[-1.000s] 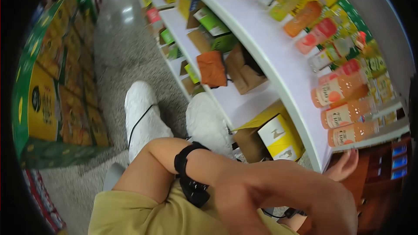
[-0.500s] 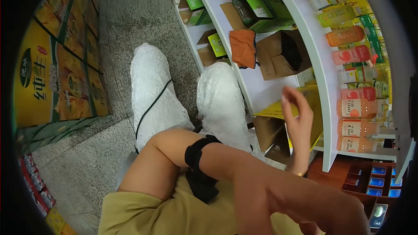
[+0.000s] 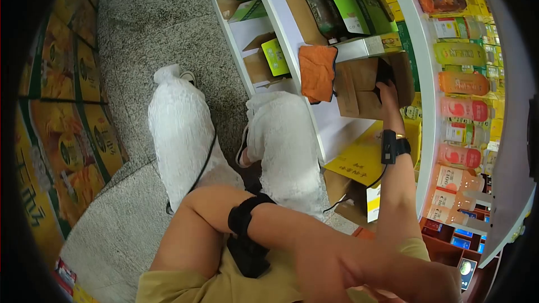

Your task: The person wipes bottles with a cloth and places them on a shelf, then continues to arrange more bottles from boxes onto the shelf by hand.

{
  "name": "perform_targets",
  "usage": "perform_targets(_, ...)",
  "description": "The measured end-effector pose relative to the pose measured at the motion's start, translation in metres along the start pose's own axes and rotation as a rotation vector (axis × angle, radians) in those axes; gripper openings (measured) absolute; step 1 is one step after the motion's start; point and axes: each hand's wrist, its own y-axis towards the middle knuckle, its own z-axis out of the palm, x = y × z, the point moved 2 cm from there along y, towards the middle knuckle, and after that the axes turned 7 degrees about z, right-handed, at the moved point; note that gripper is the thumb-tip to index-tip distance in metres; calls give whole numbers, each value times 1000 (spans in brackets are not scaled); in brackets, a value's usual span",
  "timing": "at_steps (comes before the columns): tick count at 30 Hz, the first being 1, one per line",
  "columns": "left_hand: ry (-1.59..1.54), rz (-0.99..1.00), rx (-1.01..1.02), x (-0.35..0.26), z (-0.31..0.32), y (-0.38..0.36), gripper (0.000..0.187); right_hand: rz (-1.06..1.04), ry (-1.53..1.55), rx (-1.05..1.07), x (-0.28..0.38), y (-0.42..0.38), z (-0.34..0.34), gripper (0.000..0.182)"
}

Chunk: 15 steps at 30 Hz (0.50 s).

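My right hand (image 3: 387, 92) reaches into the dark opening of a brown cardboard box (image 3: 355, 87) on the shelf. Its fingers are bent at the black gap; what they grip, if anything, is hidden. A black device (image 3: 389, 147) is strapped to that wrist. Left of the box, an orange cloth (image 3: 318, 73) hangs over the shelf edge. My left hand (image 3: 342, 258) is close to the camera, low in view and blurred. Its fingers cannot be made out. A black strap (image 3: 241, 213) circles the left arm.
Drink bottles (image 3: 463, 84) line the shelf at the right. Green boxes (image 3: 359, 3) and a dark jar (image 3: 323, 14) stand beyond the cardboard box. A yellow carton (image 3: 359, 157) sits nearer me. Stacked yellow cartons (image 3: 62, 151) flank the left, with speckled floor (image 3: 163, 33) between. White-covered legs (image 3: 179, 129) extend forward.
My right hand has moved forward from above the yellow carton into the cardboard box's opening. The camera view has shifted, while the left arm stays bent low in view.
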Motion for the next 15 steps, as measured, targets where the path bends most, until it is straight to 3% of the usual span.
perform_targets(1, 6, -5, -33, -4, -1, 10, 46, -113, 1, 7, -37, 61, -1, 70)
perform_targets(5, 22, 0, -159, -17, -5, 46, 46, -102, 74, 58, 1, 42, 9, 67)
perform_targets(12, 51, 1, -344, -29, -12, 86, 45, -80, 85, 7, -2, 86, 2, 66)
perform_targets(15, 137, 35, -519, -34, -29, 93, 46, -69, 103, -15, -9, 98, 2, 65)
